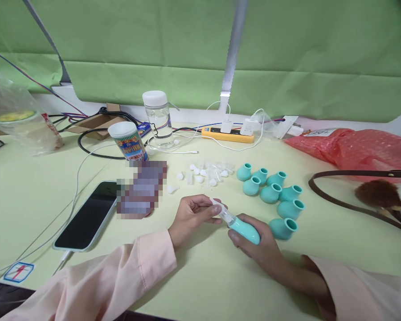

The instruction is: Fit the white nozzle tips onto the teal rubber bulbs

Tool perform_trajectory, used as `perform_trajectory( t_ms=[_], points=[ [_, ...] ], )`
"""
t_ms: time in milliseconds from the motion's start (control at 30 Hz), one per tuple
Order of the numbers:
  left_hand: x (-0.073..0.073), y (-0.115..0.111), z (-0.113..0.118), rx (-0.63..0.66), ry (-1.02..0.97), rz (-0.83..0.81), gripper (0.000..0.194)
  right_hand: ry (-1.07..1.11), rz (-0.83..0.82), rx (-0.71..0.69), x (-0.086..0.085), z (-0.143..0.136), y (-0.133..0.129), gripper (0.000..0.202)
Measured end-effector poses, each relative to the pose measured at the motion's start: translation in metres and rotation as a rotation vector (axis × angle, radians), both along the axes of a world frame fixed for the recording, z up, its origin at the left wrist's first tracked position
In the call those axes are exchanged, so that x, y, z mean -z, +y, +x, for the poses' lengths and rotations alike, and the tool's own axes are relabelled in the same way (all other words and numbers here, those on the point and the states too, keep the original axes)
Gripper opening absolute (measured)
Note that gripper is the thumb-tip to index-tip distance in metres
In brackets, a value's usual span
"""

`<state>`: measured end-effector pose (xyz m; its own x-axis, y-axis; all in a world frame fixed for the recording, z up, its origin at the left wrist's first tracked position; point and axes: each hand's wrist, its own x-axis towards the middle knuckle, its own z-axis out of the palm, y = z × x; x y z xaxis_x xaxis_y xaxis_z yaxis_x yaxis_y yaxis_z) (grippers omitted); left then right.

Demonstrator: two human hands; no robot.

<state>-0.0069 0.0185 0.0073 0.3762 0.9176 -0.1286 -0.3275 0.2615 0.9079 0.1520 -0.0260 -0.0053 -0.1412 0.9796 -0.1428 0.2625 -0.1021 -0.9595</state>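
My right hand (257, 238) is closed around a teal squeeze bulb (245, 230), which lies tilted with its neck toward the upper left. A clear plastic nozzle (226, 215) sits at the neck of that bulb; how deep it goes in I cannot tell. The thumb and fingers of my left hand (198, 216) pinch the nozzle's whitish far end. Several more teal bulbs (270, 193) stand in a cluster behind my right hand, mouths facing up or to the right. Beyond my left hand lie loose small white tips (199, 179) and clear tube pieces (217, 169).
Left of my hands are a phone (88, 216) on a cable and a blurred-out flat item (142, 191). Farther back stand a paper cup (128, 142), a water bottle (159, 122) and a yellow power strip (227, 134). A red plastic bag (354, 149) and brown strap (321, 196) lie right.
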Motion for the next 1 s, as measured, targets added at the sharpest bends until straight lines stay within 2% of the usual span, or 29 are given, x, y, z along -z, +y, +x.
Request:
perform_trajectory(
  t_ms=[400,767,1000],
  points=[
    [-0.0007,-0.0072,0.0031,0.032,-0.019,0.016,0.02,0.05,0.001,0.025,-0.0052,-0.0037,-0.0026,0.023],
    [0.0011,-0.0097,0.0051,0.026,-0.061,0.009,0.023,0.094,0.026,-0.008,-0.0063,-0.006,-0.0028,0.025],
    [0.0012,-0.0066,0.0015,-0.016,0.016,0.024,0.026,0.164,-0.013,-0.068,-0.0057,-0.0023,0.0,0.025]
  ],
)
